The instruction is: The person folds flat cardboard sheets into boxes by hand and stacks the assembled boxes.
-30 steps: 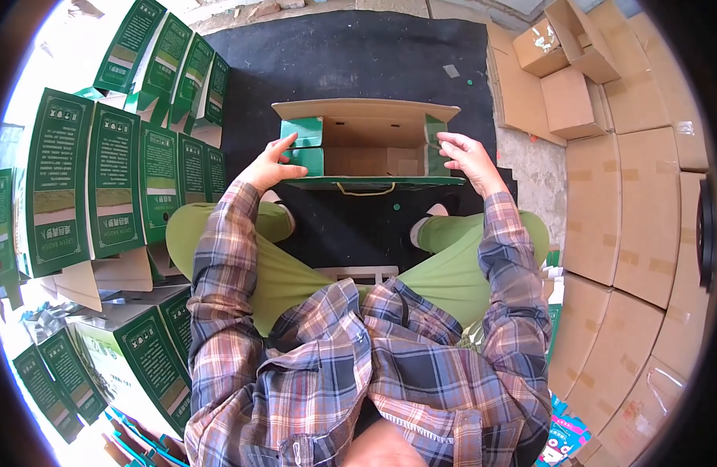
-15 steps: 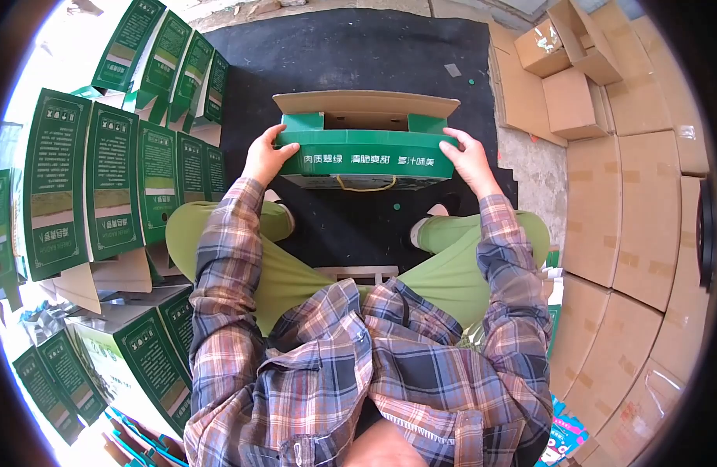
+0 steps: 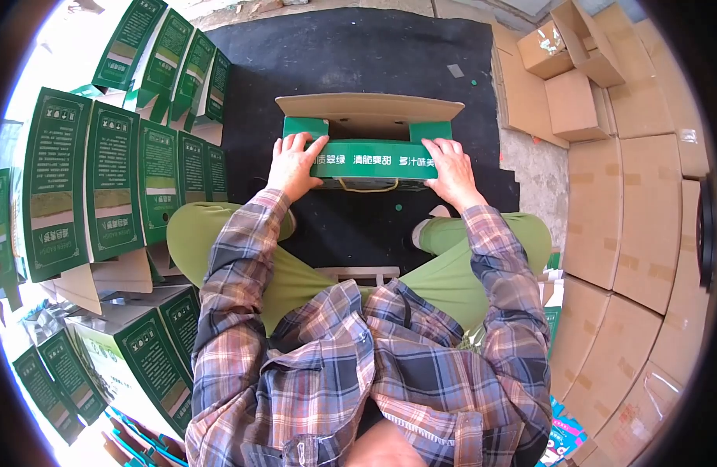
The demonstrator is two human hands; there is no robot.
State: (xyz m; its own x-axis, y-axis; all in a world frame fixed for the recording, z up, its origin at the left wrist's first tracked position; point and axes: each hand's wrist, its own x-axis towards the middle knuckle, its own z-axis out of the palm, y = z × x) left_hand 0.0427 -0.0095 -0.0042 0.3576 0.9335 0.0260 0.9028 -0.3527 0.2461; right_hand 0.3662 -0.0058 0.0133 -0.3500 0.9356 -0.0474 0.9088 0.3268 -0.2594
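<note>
Between my knees stands a green cardboard gift box point(image 3: 374, 161) with white lettering on its near flap and a yellow handle cord point(image 3: 368, 185) on the side facing me. Its far flap point(image 3: 370, 104) is raised, plain brown inside, and part of the dark interior shows through the gap. My left hand point(image 3: 295, 163) grips the near flap at its left end, fingers over the top edge and thumb toward the middle. At the right end, my right hand point(image 3: 452, 170) holds the same flap, fingers lying over it.
Green printed boxes point(image 3: 113, 183) stand in rows on my left. Stacked brown cartons point(image 3: 592, 210) line the right side, with small opened cartons point(image 3: 572, 97) at the back. A black mat point(image 3: 351, 54) covers the floor, with small scraps on it.
Both hands have moved inward from the box's ends onto the near flap and now cover part of the lettering. The near flap is folded further down, showing more of the opening.
</note>
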